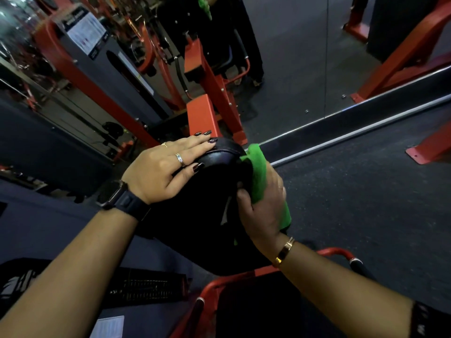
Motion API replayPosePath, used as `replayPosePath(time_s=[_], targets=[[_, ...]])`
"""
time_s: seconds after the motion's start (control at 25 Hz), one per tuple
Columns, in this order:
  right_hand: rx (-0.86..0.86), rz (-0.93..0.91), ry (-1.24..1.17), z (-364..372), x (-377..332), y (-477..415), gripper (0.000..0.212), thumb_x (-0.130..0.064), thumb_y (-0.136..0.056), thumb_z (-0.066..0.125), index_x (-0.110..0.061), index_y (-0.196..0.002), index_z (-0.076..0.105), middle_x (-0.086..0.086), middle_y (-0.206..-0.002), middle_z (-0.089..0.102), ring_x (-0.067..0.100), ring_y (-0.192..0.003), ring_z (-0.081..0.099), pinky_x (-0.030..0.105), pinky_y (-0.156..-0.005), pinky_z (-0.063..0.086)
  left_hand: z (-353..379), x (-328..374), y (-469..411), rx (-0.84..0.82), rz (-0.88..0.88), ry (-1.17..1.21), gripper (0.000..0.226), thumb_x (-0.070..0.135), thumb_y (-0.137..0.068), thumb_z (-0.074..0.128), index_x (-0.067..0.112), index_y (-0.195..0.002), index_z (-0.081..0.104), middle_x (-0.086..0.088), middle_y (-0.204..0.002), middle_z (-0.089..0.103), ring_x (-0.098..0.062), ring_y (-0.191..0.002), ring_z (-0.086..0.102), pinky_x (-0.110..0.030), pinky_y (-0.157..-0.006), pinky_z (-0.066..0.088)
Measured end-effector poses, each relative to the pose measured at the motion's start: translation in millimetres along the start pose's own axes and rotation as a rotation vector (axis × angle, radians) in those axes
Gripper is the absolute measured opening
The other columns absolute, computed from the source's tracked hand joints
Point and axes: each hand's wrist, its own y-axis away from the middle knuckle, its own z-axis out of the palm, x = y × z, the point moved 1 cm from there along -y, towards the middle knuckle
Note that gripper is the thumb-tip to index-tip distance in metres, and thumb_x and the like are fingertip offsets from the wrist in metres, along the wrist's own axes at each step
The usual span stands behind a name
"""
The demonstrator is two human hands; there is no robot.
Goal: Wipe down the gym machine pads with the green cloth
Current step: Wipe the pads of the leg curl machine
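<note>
At the rounded far end of the black padded vinyl machine pad (219, 167), the left hand (161, 172) lies flat. Its fingers are straight and slightly spread, with the fingertips reaching over the pad's far edge and the thumb resting on its upper face. A silver ring (179, 159) sits on one finger, and a dark smartwatch (114, 195) wraps the wrist.

On the pad's right side, the right hand (263, 208) grips a bright green cloth (258, 172). The thumb lies against the pad's black side, and the other fingers wrap round the cloth out of sight. The cloth is pressed to the pad's right edge, one end poking up past the pad's far right corner and the other hanging below the hand. A gold bracelet (284, 252) circles the right wrist.

Below the pad's near edge curves a red tubular steel frame (214, 286). Just beyond the pad, a wall mirror (292, 57) rises from the dark speckled rubber floor (366, 191), reflecting red machine parts and a patch of green.
</note>
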Motion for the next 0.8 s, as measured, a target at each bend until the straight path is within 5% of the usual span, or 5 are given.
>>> replayPosePath(time_s=[0.2, 0.48, 0.68, 0.8], targets=[[-0.019, -0.084, 0.004, 3.5, 27.8, -0.1, 0.069, -0.049, -0.078, 0.049, -0.010, -0.135, 0.039, 0.013, -0.133, 0.053, 0.024, -0.119, 0.045, 0.036, -0.098, 0.035, 3.4, 1.2, 3.6, 0.038, 0.066, -0.084, 0.038, 0.018, -0.097, 0.041, 0.004, -0.130, 0.051, -0.013, -0.137, 0.049, -0.023, -0.129, 0.046, -0.035, -0.105, 0.042], [-0.063, 0.281, 0.031, 14.2, 118.4, 60.0, 0.094, -0.075, -0.082, 0.024, 0.005, -0.122, 0.051, 0.023, -0.118, 0.055, 0.039, -0.111, 0.050, 0.048, -0.092, 0.040, 5.3, 0.8, 3.6, 0.063, 0.083, -0.106, 0.037, 0.013, -0.093, 0.047, 0.003, -0.129, 0.052, -0.013, -0.135, 0.051, -0.023, -0.127, 0.048, -0.036, -0.102, 0.044], [0.061, 0.510, -0.097, 14.3, 127.9, 79.3, 0.078, -0.059, -0.077, 0.032, 0.000, -0.121, 0.054, 0.020, -0.117, 0.054, 0.039, -0.116, 0.045, 0.049, -0.099, 0.038, 5.5, 2.5, 5.3, 0.072, 0.059, -0.115, 0.037, 0.017, -0.096, 0.042, 0.006, -0.130, 0.051, -0.012, -0.135, 0.051, -0.023, -0.126, 0.050, -0.038, -0.097, 0.047], [0.113, 0.603, -0.211, 15.3, 132.6, 79.6, 0.088, -0.067, -0.071, 0.037, 0.002, -0.124, 0.051, 0.022, -0.120, 0.054, 0.038, -0.122, 0.043, 0.044, -0.102, 0.036, 6.2, 2.7, 5.2, 0.079, 0.041, -0.126, 0.037, 0.019, -0.097, 0.041, 0.007, -0.130, 0.052, -0.011, -0.135, 0.052, -0.022, -0.126, 0.050, -0.038, -0.096, 0.048]])
